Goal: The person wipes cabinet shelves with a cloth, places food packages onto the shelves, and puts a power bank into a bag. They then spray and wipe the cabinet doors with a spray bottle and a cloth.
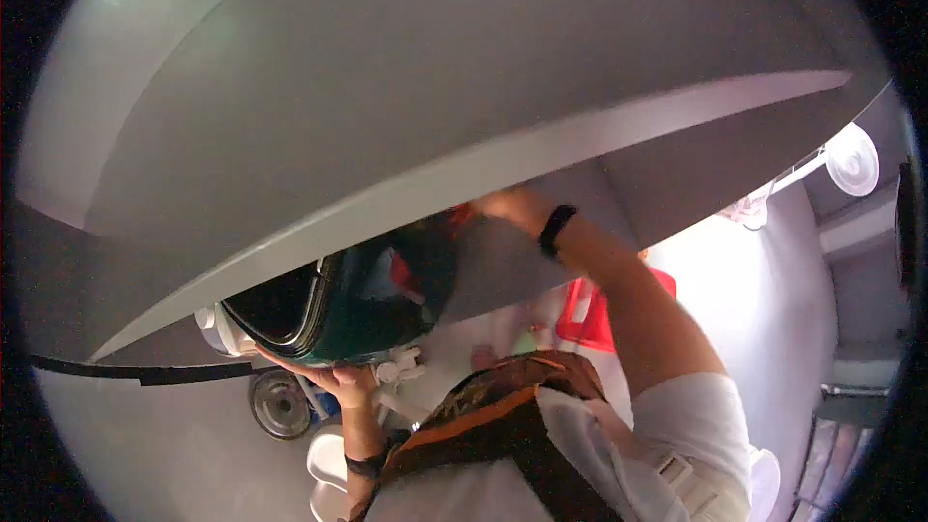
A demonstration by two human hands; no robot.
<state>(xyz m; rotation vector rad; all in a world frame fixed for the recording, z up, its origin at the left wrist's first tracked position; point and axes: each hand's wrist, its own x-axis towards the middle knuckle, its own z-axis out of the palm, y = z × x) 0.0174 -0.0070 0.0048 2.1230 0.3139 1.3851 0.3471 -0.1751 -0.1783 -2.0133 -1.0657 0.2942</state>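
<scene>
A dark green case (377, 314) with a black rimmed end sits partly inside a grey shelf or cabinet opening, below its pale edge (406, 191). My left hand (333, 382) supports the case from beneath, its fingers stretched along the underside near the black end. Higher and to the right, my right hand (507, 205) reaches in beside the far end of the case, next to a small red thing (462, 217). The fingers of my right hand are blurred and in shadow. Black bands circle both of my wrists.
The large grey panel (435, 68) spans the upper view. Beyond my right forearm is a red plastic item (590, 314). A white fan (851, 160) stands at the far right. A round grey object (280, 404) and a white seat (329, 459) are at the lower left.
</scene>
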